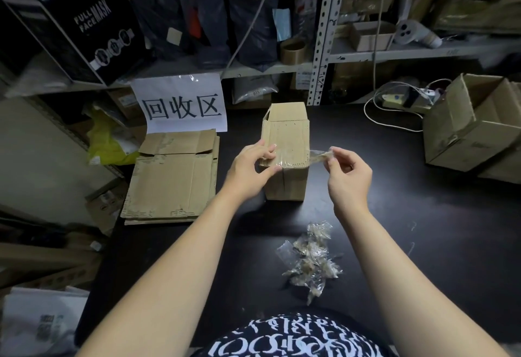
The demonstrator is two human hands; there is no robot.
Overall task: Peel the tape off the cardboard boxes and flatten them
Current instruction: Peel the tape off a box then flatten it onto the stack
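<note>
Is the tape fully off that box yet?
No, partly peeled: right hand pinches the lifted tape end; the rest sticks across the box.

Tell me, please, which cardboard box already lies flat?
The flattened box below the white sign; the held box and the right-hand box stand upright.

A black, matte tabletop [394, 229] carries everything here. Near its middle stands a small brown cardboard box [286, 184], upright, its top flaps raised. At the left edge lies a stack of flattened brown cardboard sheets [169, 181], well apart from the box. Closer to the person, right of centre, sits a loose heap of crumpled clear tape scraps [310, 260]. On the far right rest large open brown cardboard cartons [462, 131], and just beside them, toward the back, a white cable [394, 128] loops across the surface.
</note>
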